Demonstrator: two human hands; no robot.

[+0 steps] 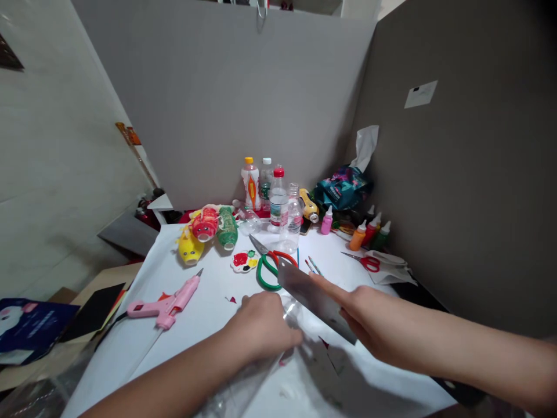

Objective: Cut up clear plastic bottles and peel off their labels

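Note:
My right hand [354, 310] is closed around the hidden handle of a kitchen knife [311, 296]. Its broad metal blade points forward and left, the index finger stretched along the top edge. My left hand [265, 325] grips a clear plastic bottle [292, 307], mostly covered by the fingers and slightly blurred. The blade is just right of this bottle; whether they touch I cannot tell. Just beyond the hands lie scissors with green and orange handles [264, 277], partly behind the blade. A paint palette [244, 261] with red, yellow and green paint sits left of them.
A pink glue gun [176, 305] lies on the left of the white-covered table. Painted bottle figures [227, 228] and plastic bottles [277, 200] stand at the back. Paint bottles [357, 237], red scissors [369, 263] and a tissue pack [346, 187] are on the right. Grey panels rise behind.

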